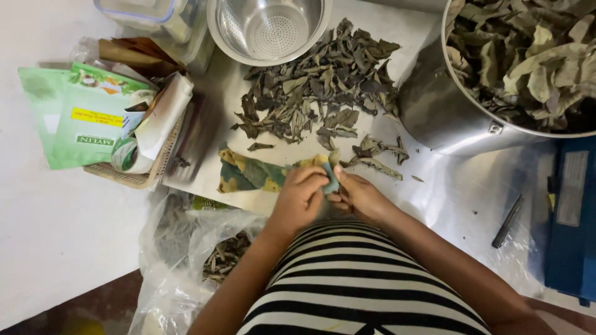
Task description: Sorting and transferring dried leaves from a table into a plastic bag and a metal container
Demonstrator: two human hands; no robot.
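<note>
Packet [331, 180]: small, teal, at lower centre of frame, pinched between both hands just above the striped shirt [360, 279]. Contents not readable at this size.
Left hand [301, 198]: fingers curled and closed on the packet's left side.
Right hand [357, 195]: fingertips closed on the packet's right edge, touching the left hand.
Cloth [248, 175]: yellow and green patterned, flat on the table just left of the hands, partly under the left hand.
Leaf pile [320, 84]: dried, grey-green, spread loose over centre of frame above the hands; a few strays [375, 155] just beside the right hand.
Strainer bowl [268, 28]: steel, perforated base, top centre, touching the pile's upper edge.
Pot [453, 105]: large, steel, upper right, heaped with dried leaves [528, 56].
Basket [133, 177]: shallow, woven, left of frame, holding green pouches [81, 121] and rolled white paper [161, 115].
Plastic box [155, 15]: clear, upper left, cut by the frame edge.
Plastic bag [186, 248]: clear, lower left, more dried leaves inside, possibly hanging off the table edge.
Dark pen-like rod [507, 221]: lower right, on the steel table [459, 192].
Blue case [571, 217]: right edge.
</note>
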